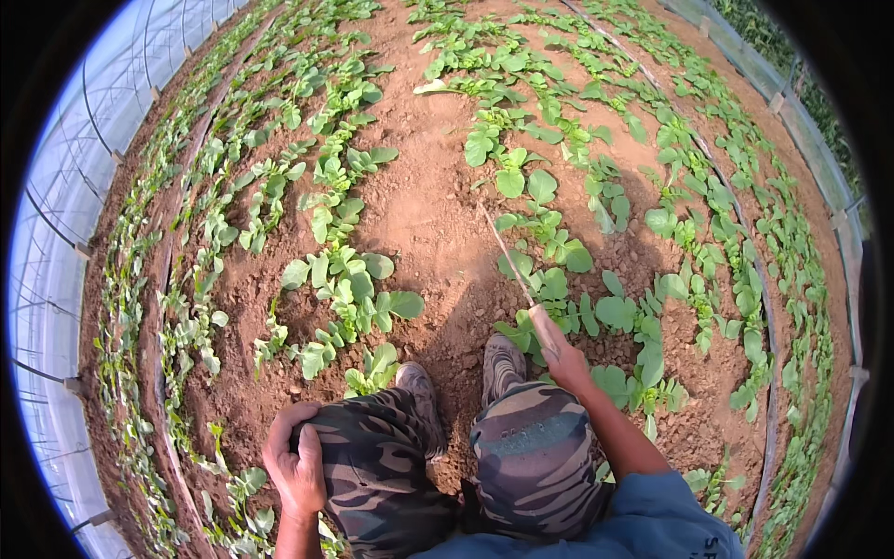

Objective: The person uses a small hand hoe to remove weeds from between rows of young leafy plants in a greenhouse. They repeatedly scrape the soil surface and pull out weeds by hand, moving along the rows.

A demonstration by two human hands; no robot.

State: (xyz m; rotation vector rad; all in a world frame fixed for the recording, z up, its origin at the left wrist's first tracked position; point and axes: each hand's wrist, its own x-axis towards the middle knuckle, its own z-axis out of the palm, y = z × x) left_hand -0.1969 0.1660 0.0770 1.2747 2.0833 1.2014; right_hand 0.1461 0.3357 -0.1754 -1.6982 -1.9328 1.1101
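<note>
My right hand (pixel 569 367) is closed around the wooden handle (pixel 546 328) of a slim hand tool. Its thin shaft (pixel 508 257) slants up and left to the bare soil beside a row of leafy seedlings (pixel 548 227). The tool's far end meets the ground, and the shape of its tip is too small to tell. My left hand (pixel 297 454) rests on my left knee, thumb apart from the fingers, holding nothing. Camouflage trousers (pixel 534 447) cover my bent legs. A leafy plant (pixel 377 369) grows just beside my left shoe (pixel 422 405).
A bare soil strip (pixel 426 202) runs ahead between plant rows. My right shoe (pixel 503 363) stands close to the right row. Thin irrigation hoses (pixel 746 230) run along the beds on both sides. Plastic sheeting on hoops (pixel 59 230) walls the left; a framed wall (pixel 814 150) bounds the right.
</note>
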